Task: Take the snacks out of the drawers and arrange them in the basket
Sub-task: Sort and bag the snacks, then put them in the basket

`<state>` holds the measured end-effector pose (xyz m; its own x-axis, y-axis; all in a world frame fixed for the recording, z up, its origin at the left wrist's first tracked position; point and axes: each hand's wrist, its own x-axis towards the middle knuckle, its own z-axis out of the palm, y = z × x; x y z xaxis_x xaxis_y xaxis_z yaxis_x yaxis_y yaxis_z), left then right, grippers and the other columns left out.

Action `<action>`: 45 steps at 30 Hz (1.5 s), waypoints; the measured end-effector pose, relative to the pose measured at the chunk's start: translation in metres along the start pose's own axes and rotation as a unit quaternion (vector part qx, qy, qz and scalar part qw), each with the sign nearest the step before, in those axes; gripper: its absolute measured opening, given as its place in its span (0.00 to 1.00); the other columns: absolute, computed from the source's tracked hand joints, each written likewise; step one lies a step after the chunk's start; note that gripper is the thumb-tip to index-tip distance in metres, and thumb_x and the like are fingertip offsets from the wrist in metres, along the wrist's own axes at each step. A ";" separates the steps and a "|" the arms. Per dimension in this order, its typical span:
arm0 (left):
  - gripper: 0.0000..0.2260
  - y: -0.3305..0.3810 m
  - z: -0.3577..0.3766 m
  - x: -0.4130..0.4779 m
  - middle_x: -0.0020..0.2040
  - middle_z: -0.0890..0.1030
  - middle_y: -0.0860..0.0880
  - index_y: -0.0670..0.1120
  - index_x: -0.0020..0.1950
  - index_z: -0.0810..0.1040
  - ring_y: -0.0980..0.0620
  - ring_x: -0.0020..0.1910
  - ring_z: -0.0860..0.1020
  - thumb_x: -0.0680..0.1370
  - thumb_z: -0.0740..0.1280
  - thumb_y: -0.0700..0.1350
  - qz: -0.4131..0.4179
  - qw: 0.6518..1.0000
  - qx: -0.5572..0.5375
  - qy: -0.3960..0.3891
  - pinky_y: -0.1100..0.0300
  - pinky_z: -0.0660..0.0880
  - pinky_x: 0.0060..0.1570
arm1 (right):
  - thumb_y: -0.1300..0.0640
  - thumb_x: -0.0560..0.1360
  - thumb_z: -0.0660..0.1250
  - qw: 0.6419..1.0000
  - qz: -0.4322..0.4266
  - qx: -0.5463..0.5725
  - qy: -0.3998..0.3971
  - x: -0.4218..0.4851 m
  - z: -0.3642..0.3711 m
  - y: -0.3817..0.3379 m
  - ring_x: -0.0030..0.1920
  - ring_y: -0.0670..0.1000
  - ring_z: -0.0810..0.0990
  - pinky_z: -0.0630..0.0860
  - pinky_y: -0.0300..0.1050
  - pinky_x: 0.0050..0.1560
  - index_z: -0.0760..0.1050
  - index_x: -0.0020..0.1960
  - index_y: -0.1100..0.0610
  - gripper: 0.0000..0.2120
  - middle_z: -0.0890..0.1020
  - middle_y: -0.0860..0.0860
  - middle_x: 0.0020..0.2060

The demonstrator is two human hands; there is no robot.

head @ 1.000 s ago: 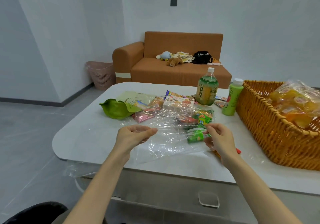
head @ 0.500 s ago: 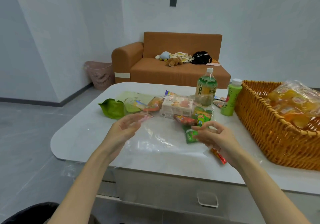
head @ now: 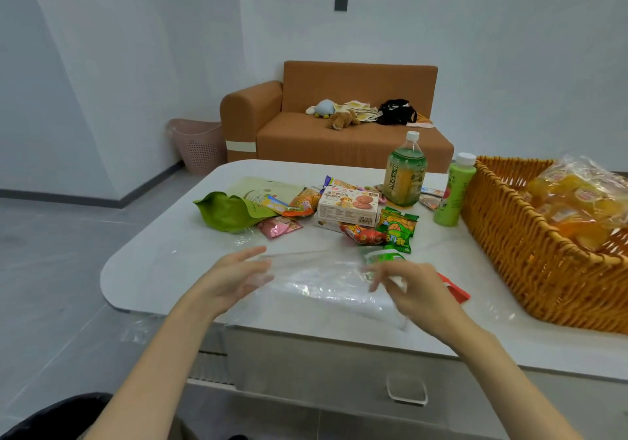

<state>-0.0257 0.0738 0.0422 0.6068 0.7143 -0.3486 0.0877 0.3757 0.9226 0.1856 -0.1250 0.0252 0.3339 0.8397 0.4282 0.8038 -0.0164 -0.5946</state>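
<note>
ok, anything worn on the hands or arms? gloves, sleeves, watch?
Nothing visible. Left hand and right hand are ungloved; both forearms bare to the frame edge, no sleeves, watch or bracelet. Fingers are blurred; rings unclear.

Little can truly be read: the biscuit box (head: 348,207) carries a small red logo at its lid's ten o'clock corner and a row of orange-brown Chinese characters beside it, too blurred to make out, with fine print on its front wall. At one o'clock from the box, the large bottle (head: 404,176) shows dark characters running down a yellow label, and the slim green bottle (head: 453,193) at its three o'clock bears small print — both illegible. At five o'clock from the box, the green packet (head: 396,232) has bold white characters, equally unreadable.
</note>
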 end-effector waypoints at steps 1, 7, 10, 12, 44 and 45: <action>0.23 -0.003 0.000 0.000 0.50 0.81 0.42 0.43 0.70 0.71 0.53 0.36 0.83 0.76 0.67 0.32 -0.008 0.999 0.037 -0.005 0.68 0.78 0.32 | 0.70 0.73 0.64 0.996 0.037 0.008 -0.086 -0.003 0.000 0.003 0.59 0.34 0.75 0.72 0.42 0.64 0.75 0.46 0.39 0.23 0.80 0.35 0.54; 0.33 -0.004 -0.006 0.002 0.63 0.78 0.46 0.45 0.74 0.64 0.46 0.48 0.84 0.72 0.65 0.23 0.007 0.999 0.011 -0.051 0.58 0.80 0.47 | 0.64 0.69 0.73 0.872 0.192 0.252 -0.374 -0.007 -0.024 0.007 0.73 0.40 0.62 0.59 0.43 0.74 0.62 0.70 0.38 0.38 0.67 0.41 0.71; 0.30 0.002 -0.011 0.001 0.64 0.78 0.52 0.46 0.69 0.71 0.48 0.51 0.83 0.72 0.62 0.22 0.042 0.996 -0.022 -0.081 0.60 0.79 0.48 | 0.64 0.68 0.74 0.808 0.162 0.422 -0.379 -0.005 -0.039 0.010 0.75 0.45 0.59 0.56 0.49 0.75 0.56 0.76 0.47 0.43 0.64 0.48 0.75; 0.29 0.007 -0.014 -0.002 0.64 0.79 0.54 0.48 0.65 0.75 0.49 0.54 0.82 0.72 0.61 0.21 0.063 0.993 -0.040 -0.095 0.60 0.78 0.50 | 0.64 0.70 0.72 0.765 0.136 0.516 -0.360 -0.004 -0.043 0.011 0.76 0.51 0.58 0.56 0.51 0.75 0.55 0.77 0.57 0.41 0.62 0.53 0.76; 0.25 -0.012 0.050 -0.005 0.66 0.77 0.55 0.64 0.70 0.67 0.51 0.67 0.73 0.75 0.55 0.67 0.049 0.970 0.134 -0.199 0.51 0.67 0.65 | 0.49 0.70 0.73 0.927 0.174 0.331 -0.028 0.012 0.029 -0.049 0.51 0.41 0.82 0.79 0.37 0.46 0.77 0.59 0.48 0.18 0.82 0.44 0.54; 0.27 -0.013 0.053 -0.005 0.68 0.75 0.55 0.64 0.71 0.66 0.51 0.69 0.71 0.73 0.54 0.69 0.047 0.970 0.137 -0.194 0.50 0.65 0.68 | 0.49 0.70 0.74 0.933 0.172 0.315 -0.029 0.012 0.028 -0.049 0.52 0.41 0.81 0.78 0.35 0.46 0.76 0.58 0.48 0.19 0.81 0.42 0.56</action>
<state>0.0117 0.0341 0.0406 0.8694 0.4415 -0.2219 0.1924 0.1112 0.9750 0.1364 -0.0987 0.0400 0.4775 0.8716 0.1110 0.1987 0.0159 -0.9799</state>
